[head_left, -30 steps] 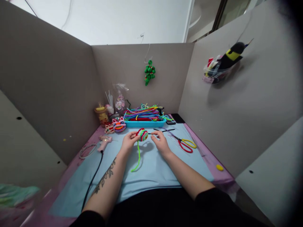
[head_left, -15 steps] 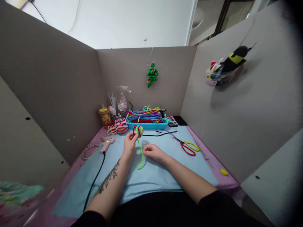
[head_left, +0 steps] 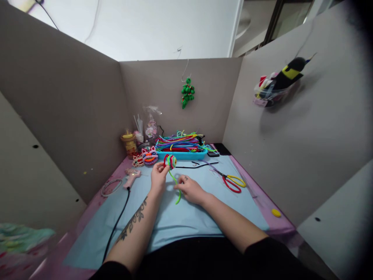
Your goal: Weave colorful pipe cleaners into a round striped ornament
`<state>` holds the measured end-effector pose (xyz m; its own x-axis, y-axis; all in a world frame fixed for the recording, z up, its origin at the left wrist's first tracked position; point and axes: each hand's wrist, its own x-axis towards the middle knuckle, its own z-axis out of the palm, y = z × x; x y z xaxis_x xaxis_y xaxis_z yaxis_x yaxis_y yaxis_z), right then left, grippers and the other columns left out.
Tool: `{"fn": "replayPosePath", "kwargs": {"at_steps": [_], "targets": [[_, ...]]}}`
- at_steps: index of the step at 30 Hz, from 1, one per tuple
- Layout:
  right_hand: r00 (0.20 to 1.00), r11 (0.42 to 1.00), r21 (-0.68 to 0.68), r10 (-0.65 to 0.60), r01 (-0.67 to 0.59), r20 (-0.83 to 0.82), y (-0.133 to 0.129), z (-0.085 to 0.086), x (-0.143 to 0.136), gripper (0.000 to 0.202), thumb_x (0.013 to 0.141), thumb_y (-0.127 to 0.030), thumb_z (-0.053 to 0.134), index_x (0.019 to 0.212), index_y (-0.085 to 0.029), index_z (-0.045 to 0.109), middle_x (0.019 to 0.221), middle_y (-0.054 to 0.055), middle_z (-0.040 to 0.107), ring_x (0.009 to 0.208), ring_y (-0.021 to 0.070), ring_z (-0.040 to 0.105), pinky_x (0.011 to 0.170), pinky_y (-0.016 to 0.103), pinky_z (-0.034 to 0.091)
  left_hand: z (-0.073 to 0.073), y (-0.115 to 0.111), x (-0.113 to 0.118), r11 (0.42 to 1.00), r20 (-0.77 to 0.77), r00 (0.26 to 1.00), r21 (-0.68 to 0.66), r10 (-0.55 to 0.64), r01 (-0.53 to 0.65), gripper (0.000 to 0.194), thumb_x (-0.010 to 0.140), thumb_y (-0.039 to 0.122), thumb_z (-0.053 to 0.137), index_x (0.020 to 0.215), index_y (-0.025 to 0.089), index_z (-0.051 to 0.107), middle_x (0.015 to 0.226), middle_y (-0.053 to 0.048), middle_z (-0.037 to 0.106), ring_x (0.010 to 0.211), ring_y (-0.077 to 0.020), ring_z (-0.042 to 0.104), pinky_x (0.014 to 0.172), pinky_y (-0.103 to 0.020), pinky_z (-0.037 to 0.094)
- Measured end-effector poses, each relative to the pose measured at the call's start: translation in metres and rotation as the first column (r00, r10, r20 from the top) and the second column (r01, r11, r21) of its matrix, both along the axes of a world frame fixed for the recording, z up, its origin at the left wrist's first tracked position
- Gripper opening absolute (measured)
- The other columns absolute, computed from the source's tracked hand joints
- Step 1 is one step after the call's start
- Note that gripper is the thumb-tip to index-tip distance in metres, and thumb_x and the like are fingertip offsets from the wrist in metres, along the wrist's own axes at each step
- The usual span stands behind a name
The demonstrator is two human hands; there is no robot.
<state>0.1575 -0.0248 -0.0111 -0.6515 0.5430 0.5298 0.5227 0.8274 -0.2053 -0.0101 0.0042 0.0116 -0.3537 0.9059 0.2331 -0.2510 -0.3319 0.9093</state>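
A small striped ball of coloured pipe cleaners (head_left: 172, 161) is pinched by its left side in my left hand (head_left: 159, 175). From under it a bright green pipe cleaner (head_left: 178, 197) hangs down. My right hand (head_left: 188, 188) has its fingers closed around the middle of that green strand, whose free end curls out below them. Both hands are above the light blue cloth (head_left: 198, 221).
A blue tray (head_left: 186, 155) of pipe cleaners stands at the back. Scissors (head_left: 232, 182) lie on the right, with black pipe cleaners (head_left: 198, 166) nearby. A glue gun (head_left: 132, 178) and two finished animal heads (head_left: 149, 156) are on the left. Grey panels surround the table.
My right hand has taken hold of the green strand, and the strand's lower end has swung to the right. My left hand and the ball have hardly moved.
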Motion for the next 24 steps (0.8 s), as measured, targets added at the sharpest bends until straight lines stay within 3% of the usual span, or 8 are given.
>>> {"fn": "replayPosePath", "kwargs": {"at_steps": [7,11,16,24], "targets": [[0.997,0.999,-0.006,0.041,-0.041,0.063,0.005,-0.007,0.002,0.01,0.075,-0.016,0.06,0.073,-0.024,0.066,0.093,0.002,0.056,0.085,0.0175,0.048,0.073,0.027,0.043,-0.003,0.003,-0.003,0.995,0.051,0.997,-0.08,-0.06,0.064,0.051,0.05,0.036,0.079,0.089,0.014,0.055,0.067,0.0,0.064,0.059,-0.012,0.059,0.062,-0.024,0.044],[0.997,0.997,0.045,0.07,-0.07,0.017,-0.001,0.001,0.002,0.01,0.079,-0.017,0.055,0.079,-0.022,0.063,0.097,0.005,0.055,0.088,0.0182,0.048,0.077,0.03,0.043,-0.004,0.004,-0.002,0.988,0.118,0.988,-0.105,-0.1,0.112,0.057,0.046,0.036,0.082,0.092,0.012,0.06,0.074,-0.004,0.068,0.065,-0.0135,0.061,0.066,-0.025,0.046],[0.986,0.992,0.096,-0.072,0.086,-0.149,-0.007,0.011,-0.001,0.011,0.084,-0.017,0.048,0.082,-0.02,0.06,0.084,0.007,0.055,0.084,0.0197,0.048,0.076,0.032,0.042,-0.004,0.002,0.003,0.982,0.136,0.984,-0.132,-0.115,0.133,0.049,0.045,0.037,0.082,0.083,0.013,0.061,0.071,-0.002,0.067,0.065,-0.0138,0.061,0.068,-0.027,0.047],[0.937,0.933,0.154,-0.296,0.325,-0.185,0.0,0.006,-0.005,0.015,0.084,-0.018,0.049,0.071,-0.019,0.056,0.073,0.005,0.053,0.074,0.0187,0.048,0.067,0.029,0.037,-0.005,-0.006,0.02,0.975,0.088,0.976,-0.079,-0.201,0.208,0.037,0.052,0.032,0.078,0.078,0.013,0.059,0.072,-0.003,0.067,0.068,-0.0144,0.061,0.072,-0.028,0.046]]}}
